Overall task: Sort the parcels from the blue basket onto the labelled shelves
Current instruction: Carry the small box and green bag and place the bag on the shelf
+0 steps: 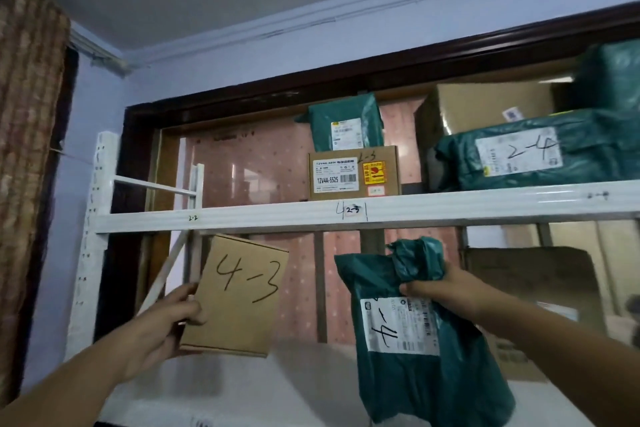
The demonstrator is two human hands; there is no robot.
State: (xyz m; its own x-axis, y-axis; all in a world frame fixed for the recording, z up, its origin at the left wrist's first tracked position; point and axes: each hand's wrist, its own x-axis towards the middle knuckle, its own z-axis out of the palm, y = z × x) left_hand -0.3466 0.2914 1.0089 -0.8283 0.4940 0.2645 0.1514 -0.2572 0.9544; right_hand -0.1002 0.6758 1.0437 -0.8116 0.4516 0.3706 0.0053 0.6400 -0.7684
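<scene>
Box point(235, 295) left — bag point(415, 340) right

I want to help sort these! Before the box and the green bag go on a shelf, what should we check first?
1. Left hand holds the box firmly: ok, fingers wrap its edge.
2. Box number readable: ok, it says 4-3.
3. Right hand holds the green bag safely: ok, it grips the bunched top.
4. Bag number readable: not ok, only "-4" shows; the hand covers the rest.
5. Shelf rail tags match the box: not ok, the ones readable here say 2-2 and 2-3.
6. Free room on this shelf: ok above the 2-2 tag.
</scene>
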